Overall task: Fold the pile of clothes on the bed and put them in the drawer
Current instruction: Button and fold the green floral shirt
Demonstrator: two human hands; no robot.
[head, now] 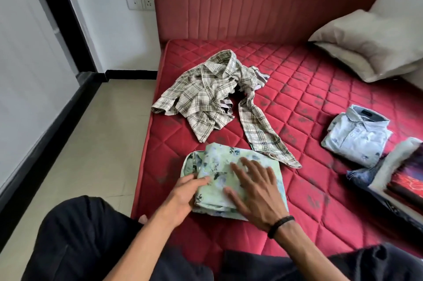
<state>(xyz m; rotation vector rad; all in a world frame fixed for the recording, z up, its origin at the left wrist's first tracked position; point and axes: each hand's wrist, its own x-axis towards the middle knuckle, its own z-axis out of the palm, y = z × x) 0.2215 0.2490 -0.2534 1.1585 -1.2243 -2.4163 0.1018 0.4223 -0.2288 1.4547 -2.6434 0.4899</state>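
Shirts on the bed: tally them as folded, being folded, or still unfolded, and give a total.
Folded: 1, the pale blue shirt
Being folded: 1, the green floral shirt under the left hand and right hand
Unfolded: 1, the plaid shirt
Total: 3

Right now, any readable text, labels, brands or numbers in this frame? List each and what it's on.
None readable.
Folded light blue shirt: a dark strip inside the collar may carry a label, too small to read.
Wall switch and socket plate: no legible marking.
Red and black item at the right edge: patterned, blurred, no text made out.
Green floral shirt and plaid shirt: prints only.
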